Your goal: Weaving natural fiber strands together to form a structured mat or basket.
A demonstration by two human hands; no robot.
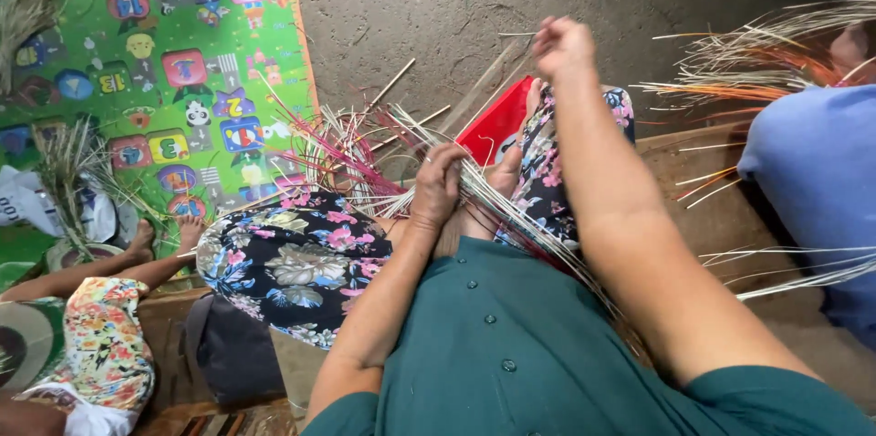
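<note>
Left hand (pixel 438 185) clamps bundle of pale and pink strips (pixel 474 194) across lap; right hand (pixel 561 46) raised, grip pinching single strip end. Keep bundle clamped firm, draw strip taut and straight, clear of red stool (pixel 493 126).

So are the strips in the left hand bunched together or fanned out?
Bunched where the left hand grips the strips; beyond the grip their ends fan out.

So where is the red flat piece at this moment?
In the head view the red flat piece lies on the ground at centre, just beyond the left hand gripping the bundle of strips, below and left of the raised right hand.
</note>
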